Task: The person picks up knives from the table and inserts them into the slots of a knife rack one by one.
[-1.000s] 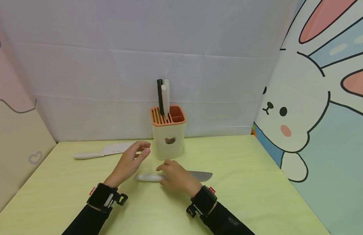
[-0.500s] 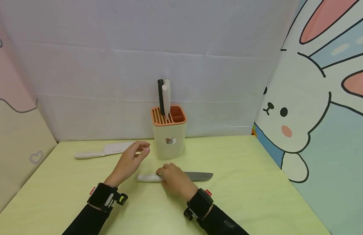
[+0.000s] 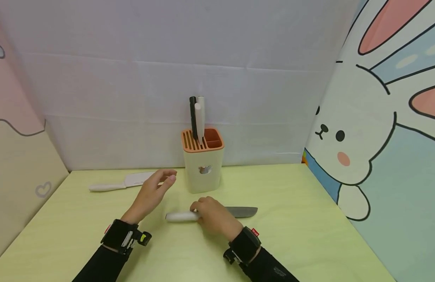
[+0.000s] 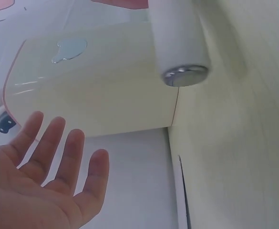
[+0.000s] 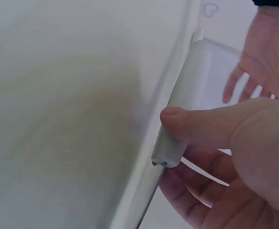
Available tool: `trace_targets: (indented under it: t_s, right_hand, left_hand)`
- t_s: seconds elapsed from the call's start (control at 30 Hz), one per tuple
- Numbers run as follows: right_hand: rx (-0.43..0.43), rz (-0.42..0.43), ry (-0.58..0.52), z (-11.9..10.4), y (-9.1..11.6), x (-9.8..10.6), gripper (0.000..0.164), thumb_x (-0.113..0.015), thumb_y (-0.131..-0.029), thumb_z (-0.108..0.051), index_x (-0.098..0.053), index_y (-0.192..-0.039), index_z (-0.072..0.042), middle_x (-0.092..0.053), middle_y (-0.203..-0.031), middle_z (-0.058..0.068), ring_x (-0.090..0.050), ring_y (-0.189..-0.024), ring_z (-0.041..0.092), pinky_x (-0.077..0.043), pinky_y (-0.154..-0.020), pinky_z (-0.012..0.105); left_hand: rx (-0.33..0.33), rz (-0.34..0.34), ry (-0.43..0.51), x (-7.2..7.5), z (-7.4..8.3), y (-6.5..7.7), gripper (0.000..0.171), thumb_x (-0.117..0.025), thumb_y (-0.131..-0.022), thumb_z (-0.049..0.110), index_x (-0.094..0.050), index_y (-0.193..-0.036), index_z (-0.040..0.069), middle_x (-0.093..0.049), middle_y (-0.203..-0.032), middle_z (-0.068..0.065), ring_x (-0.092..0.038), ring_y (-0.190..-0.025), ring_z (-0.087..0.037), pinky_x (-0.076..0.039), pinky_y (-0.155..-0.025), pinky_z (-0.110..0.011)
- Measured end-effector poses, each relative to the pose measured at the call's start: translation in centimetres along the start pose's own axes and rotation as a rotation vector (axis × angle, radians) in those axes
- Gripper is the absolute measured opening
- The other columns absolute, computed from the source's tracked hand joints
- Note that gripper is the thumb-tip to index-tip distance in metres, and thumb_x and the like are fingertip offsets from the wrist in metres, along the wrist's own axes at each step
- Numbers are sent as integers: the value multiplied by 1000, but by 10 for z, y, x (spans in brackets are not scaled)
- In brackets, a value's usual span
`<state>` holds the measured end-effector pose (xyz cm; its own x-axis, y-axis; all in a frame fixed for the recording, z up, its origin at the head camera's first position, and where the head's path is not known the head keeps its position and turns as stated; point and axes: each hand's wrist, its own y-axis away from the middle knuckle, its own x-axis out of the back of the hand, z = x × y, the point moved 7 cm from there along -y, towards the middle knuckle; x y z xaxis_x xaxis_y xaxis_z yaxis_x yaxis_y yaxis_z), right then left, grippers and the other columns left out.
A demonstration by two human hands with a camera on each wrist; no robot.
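Observation:
A kitchen knife with a white handle (image 3: 182,216) and a grey blade (image 3: 242,212) lies crosswise in front of the knife block, its tip to the right. My right hand (image 3: 217,217) pinches the handle near the blade. In the right wrist view, the thumb (image 5: 196,121) presses one side of the handle (image 5: 189,86), with the fingers curled on the other. Empty and loosely spread, my left hand (image 3: 150,194) hovers left of the block, overlapping the blade of a white-handled cleaver (image 3: 134,179). The left wrist view shows the handle's end (image 4: 184,74) beyond the spread fingers.
A cream knife block (image 3: 203,174) with an orange slotted top stands at the back middle, holding one black and two white handles. Behind it rises a white backdrop (image 3: 125,94). A rabbit-printed panel (image 3: 347,156) borders the pale yellow table (image 3: 291,227) on the right.
My right fingers have closed on the knife's handle, and the knife has shifted very slightly to the right. My left hand has drifted a little to the left, away from the block.

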<state>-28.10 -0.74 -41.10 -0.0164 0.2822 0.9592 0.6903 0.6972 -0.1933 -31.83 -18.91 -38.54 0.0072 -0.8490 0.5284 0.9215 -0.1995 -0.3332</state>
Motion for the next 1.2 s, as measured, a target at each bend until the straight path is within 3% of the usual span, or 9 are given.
trace_targets:
  t_s: [0.2,0.5,0.67,0.9,1.2]
  right_hand:
    - [3,66,-86,8,7,25,26,-81,-92,1,-74,-115,-8,-72,-103,4,-66,-96,20,-56,-88,31]
    - [-46,157,-311,18,22,76,32,-79,-94,1,-71,-124,-6,-74,-114,8,-71,-103,23,-59,-91,41]
    - [-60,253,-390,25,29,98,36,-81,-92,3,-70,-125,-7,-74,-110,6,-72,-100,21,-62,-89,40]
    - [-46,372,-421,29,32,112,38,-82,-91,3,-69,-126,-6,-74,-111,6,-71,-100,19,-62,-87,35]
    - [-49,475,-527,24,35,123,40,-81,-92,1,-66,-129,-5,-73,-113,7,-71,-102,19,-63,-87,39]
  left_hand:
    - [50,-17,48,2,-4,0,43,-51,-113,44,-60,-144,15,-63,-145,-11,-55,-137,-34,-42,-114,-63]
    - [41,-15,61,1,1,0,43,-51,-113,44,-59,-144,16,-63,-145,-10,-54,-137,-33,-42,-113,-65]
    - [45,-17,68,0,1,0,43,-52,-113,44,-59,-144,15,-63,-145,-10,-55,-137,-33,-42,-113,-65]
    - [39,-21,81,-2,3,0,43,-52,-113,42,-59,-143,12,-63,-143,-11,-56,-133,-31,-45,-112,-63]
    - [23,-28,90,-5,9,1,39,-54,-113,40,-59,-141,15,-65,-140,-7,-57,-132,-29,-46,-112,-61]
